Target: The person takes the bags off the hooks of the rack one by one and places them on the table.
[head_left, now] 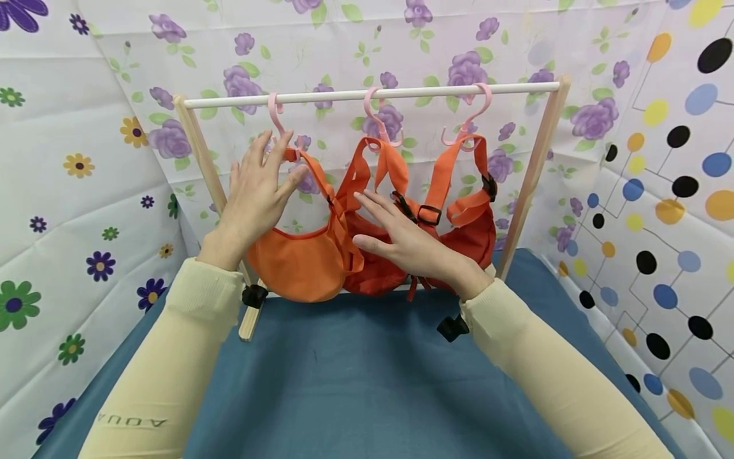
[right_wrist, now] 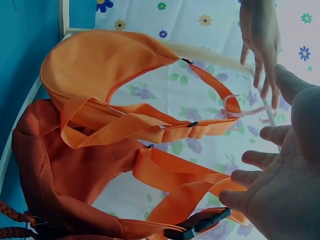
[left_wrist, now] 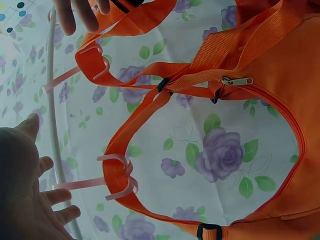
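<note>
An orange crescent-shaped bag [head_left: 301, 264] hangs by its strap from the left pink hanger [head_left: 275, 115]. My left hand [head_left: 252, 191] is raised beside that hanger, fingers spread and holding nothing; in the left wrist view the same hand [left_wrist: 35, 185] is next to the white rod. My right hand [head_left: 410, 245] reaches in front of a red bag [head_left: 373, 271] in the middle, its fingers extended and nothing in its grasp. Another red bag [head_left: 478, 239] hangs at the right, partly hidden by my right hand and forearm. Whether either hand touches a strap, I cannot tell.
A white rod [head_left: 338, 95] spans two wooden posts, the right post [head_left: 533, 172] leaning outward. The middle hanger [head_left: 375, 118] and right hanger [head_left: 470, 121] are also pink. Blue cloth [head_left: 344, 382] covers the surface below; flowered and dotted sheets surround the rack.
</note>
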Demonstrator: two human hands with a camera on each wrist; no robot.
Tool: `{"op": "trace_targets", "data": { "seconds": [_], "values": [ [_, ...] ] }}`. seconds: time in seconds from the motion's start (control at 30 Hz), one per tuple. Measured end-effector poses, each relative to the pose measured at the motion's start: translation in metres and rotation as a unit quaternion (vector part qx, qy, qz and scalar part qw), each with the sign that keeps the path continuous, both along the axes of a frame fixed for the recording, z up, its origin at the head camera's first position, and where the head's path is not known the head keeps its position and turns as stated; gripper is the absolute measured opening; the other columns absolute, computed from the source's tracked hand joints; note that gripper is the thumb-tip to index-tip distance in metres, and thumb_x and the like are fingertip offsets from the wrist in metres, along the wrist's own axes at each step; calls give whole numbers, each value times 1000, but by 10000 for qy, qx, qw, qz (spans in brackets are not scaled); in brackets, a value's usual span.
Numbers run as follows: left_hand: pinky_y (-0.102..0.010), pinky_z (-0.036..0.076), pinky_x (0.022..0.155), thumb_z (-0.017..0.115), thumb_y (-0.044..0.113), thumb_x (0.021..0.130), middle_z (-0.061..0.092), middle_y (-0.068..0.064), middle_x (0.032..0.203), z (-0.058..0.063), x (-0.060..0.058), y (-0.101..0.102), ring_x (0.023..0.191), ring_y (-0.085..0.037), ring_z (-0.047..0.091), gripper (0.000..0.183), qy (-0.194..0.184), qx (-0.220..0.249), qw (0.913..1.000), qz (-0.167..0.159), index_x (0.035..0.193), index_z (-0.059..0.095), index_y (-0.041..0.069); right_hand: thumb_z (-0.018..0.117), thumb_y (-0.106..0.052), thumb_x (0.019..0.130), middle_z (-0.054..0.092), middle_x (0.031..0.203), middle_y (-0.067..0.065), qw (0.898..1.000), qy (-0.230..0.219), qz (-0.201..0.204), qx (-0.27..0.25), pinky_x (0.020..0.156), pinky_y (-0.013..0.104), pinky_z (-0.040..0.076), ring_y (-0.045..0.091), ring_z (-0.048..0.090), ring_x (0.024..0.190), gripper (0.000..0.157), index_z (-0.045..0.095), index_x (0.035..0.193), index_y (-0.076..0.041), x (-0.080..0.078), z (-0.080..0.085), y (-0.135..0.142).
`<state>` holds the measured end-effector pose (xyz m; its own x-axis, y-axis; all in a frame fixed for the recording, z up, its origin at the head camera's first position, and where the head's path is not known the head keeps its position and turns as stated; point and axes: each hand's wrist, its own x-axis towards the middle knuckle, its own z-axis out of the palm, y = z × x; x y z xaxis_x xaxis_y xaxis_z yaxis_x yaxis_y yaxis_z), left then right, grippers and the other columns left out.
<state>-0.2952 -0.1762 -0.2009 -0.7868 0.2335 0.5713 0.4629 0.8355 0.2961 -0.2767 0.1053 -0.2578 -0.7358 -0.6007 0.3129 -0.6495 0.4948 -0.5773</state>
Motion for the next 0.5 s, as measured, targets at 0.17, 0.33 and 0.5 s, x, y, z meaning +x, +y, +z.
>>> {"op": "trace_targets", "data": {
  "seconds": [0.17, 0.33, 0.5],
  "values": [
    [-67, 4, 122, 42, 53, 110, 13, -16, 171, 4, -3, 1, 155, -43, 18, 68, 102, 37, 9999, -29, 168, 22, 22, 55, -51, 106, 7, 173, -7, 9998, 132, -123, -52, 124, 56, 22, 18, 7, 160, 77, 15, 168, -32, -2, 4, -3],
    [-62, 9, 124, 45, 46, 111, 16, -16, 171, 8, -6, 2, 154, -42, 21, 64, 159, 125, 9998, 18, 167, 25, 21, 56, -49, 106, 12, 173, -5, 9994, 230, -234, -119, 124, 54, 23, 18, 12, 159, 75, 19, 168, -29, -5, 7, -4],
    [-62, 11, 123, 43, 45, 111, 17, -14, 170, 12, -7, 3, 155, -39, 22, 62, 197, 215, 9995, 70, 167, 26, 22, 59, -47, 106, 16, 172, -2, 9988, 327, -254, -247, 123, 53, 25, 18, 16, 157, 73, 24, 167, -27, -7, 10, -6]
  ]
}}
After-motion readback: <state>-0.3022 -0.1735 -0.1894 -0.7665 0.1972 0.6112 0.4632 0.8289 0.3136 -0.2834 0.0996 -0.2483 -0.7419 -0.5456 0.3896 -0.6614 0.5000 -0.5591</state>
